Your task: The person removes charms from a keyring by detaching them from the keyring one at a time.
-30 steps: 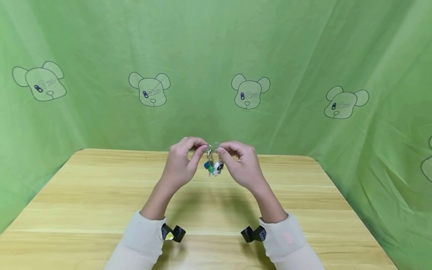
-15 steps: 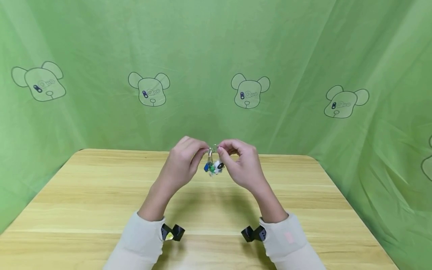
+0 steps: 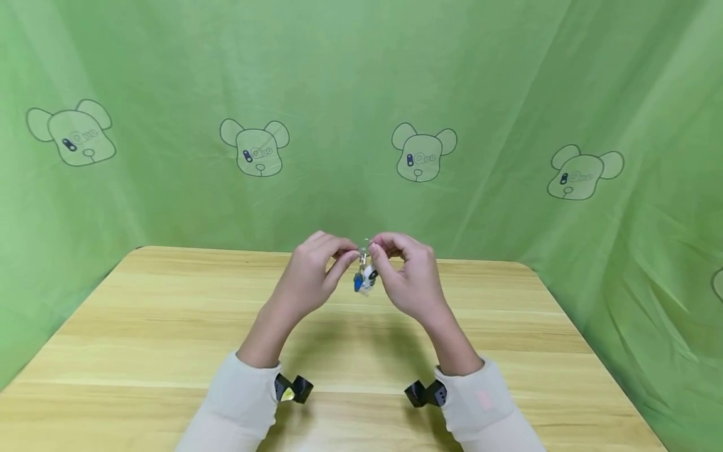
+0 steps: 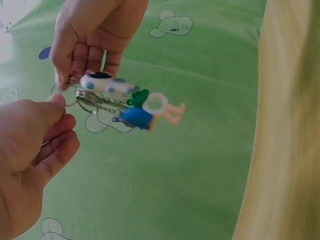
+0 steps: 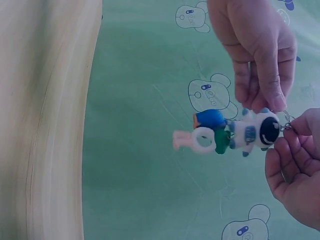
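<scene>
- The left hand (image 3: 307,279) and right hand (image 3: 408,276) pinch the silver key ring (image 4: 75,95); they have drawn closer above the pale wooden table (image 3: 141,339)
- The ring's white, blue and green plastic charms (image 3: 364,279), bunched tighter than before, hang between the hands; the fiddling at the ring looks unfinished

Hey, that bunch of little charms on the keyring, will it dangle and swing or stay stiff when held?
Probably floppy: the charms hang loose from thin metal rings pinched by the left hand and right hand. Likely light, since fingertips alone carry it. The rings look smooth, perhaps slippery.
</scene>
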Tool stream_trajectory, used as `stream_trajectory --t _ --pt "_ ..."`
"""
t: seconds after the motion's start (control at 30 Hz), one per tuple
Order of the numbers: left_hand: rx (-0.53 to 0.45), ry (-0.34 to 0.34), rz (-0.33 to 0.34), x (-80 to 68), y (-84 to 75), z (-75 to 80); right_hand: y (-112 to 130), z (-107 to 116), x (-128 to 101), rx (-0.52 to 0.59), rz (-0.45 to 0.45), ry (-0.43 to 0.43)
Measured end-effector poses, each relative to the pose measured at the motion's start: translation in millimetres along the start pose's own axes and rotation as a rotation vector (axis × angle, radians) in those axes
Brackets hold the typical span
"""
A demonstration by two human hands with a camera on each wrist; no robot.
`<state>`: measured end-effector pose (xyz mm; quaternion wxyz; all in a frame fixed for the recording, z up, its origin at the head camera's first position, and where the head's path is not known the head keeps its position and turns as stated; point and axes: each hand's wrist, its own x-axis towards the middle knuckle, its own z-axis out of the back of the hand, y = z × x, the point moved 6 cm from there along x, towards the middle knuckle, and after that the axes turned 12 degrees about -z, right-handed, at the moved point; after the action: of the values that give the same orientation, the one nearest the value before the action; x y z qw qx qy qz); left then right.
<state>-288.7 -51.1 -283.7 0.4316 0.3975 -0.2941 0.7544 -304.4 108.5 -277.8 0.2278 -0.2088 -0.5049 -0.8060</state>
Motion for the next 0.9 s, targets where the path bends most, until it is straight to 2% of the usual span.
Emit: stream_trajectory --t 0.23,0.4,0.53,0.67,0.9 --pt "-0.115 -0.004 0.056 -3.1 5.9 -9.8 0.2 2.1 -0.3 0.051 -0.004 -0.026" --pt "-0.104 -0.089 0.062 -2.1 6.2 -4.3 -1.0 1.8 0.1 0.072 -0.001 -0.042" --pt "-0.088 -0.153 0.057 -1.2 5.3 0.4 -1.6 0.1 -0.5 0.039 0.025 -0.035" --pt "-0.066 -0.177 0.032 -1.1 4.1 1.9 -0.6 -2.5 -1.5 -0.005 0.060 -0.014" --pt "0.081 -0.095 -0.099 0.9 -3.0 1.7 -1.5 -6.3 -1.2 -0.045 0.049 0.044"
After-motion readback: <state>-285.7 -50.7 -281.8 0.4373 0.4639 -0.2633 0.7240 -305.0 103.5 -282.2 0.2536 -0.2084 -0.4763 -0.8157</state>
